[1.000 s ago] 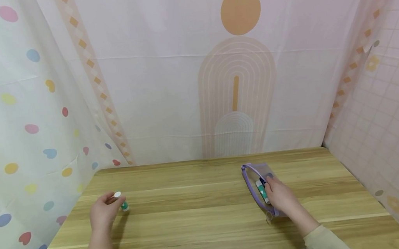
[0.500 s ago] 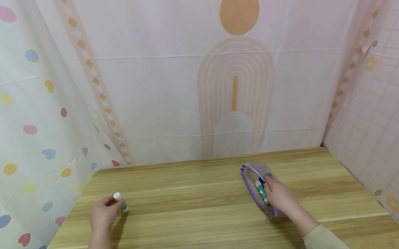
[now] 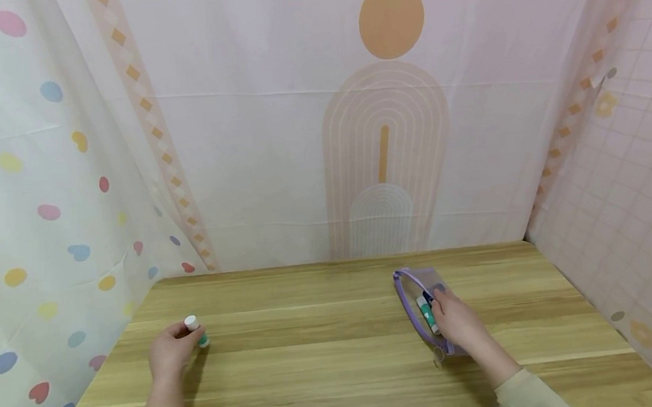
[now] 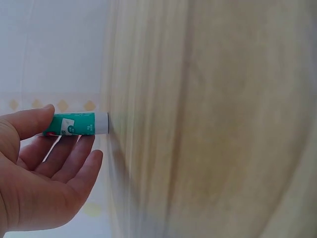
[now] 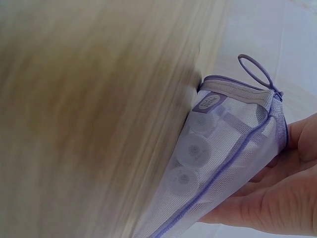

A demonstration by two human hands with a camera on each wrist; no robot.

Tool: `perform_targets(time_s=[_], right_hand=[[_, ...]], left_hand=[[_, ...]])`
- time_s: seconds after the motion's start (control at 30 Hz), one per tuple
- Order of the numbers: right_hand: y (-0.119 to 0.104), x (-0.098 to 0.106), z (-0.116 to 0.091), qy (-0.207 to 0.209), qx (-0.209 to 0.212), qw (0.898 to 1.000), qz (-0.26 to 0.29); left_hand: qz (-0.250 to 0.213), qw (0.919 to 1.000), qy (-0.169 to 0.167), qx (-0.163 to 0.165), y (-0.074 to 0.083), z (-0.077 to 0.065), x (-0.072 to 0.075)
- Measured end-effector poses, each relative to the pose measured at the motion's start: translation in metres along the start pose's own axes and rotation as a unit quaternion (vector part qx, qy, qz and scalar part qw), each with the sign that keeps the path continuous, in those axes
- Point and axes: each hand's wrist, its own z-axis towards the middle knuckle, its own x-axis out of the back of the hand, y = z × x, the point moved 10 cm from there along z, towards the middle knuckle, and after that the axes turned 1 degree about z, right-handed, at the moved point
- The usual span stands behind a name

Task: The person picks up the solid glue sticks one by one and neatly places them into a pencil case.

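My left hand [image 3: 168, 354] pinches a small glue stick [image 3: 191, 322] with a green label and white ends, at the left side of the table. In the left wrist view the glue stick [image 4: 72, 124] sits between thumb and fingertips, its lower white end right at the wood. On the right, my right hand [image 3: 458, 322] grips a mesh pouch [image 3: 407, 305] with a purple zip edge, its mouth spread apart. A second green-and-white glue stick [image 3: 427, 314] and a dark blue item [image 3: 428, 296] show within. Round white ends [image 5: 193, 150] press against the mesh in the right wrist view.
The wooden table [image 3: 314, 345] spreads between both hands. A patterned curtain [image 3: 266, 170] hangs behind its far edge, with more curtain on both sides. A ring-shaped zip pull [image 3: 439, 355] dangles at the near end of the pouch.
The white top of the left glue stick shows more clearly above my left fingers than a second ago. My right hand and the pouch stay in place.
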Motion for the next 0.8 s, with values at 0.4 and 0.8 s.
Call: perform_targets(time_s=[0.4, 0.8], right_hand=[[0.0001, 0.0004, -0.0002, 0.0, -0.004, 1.0, 0.006], [0.0008, -0.001, 0.0003, 0.001, -0.005, 1.0, 0.009]], left_hand=[[0.001, 1.0, 0.0, 0.003, -0.002, 0.0019, -0.0007], [-0.079, 0.9968, -0.008, -0.004, 0.0056, 0.0023, -0.0084]])
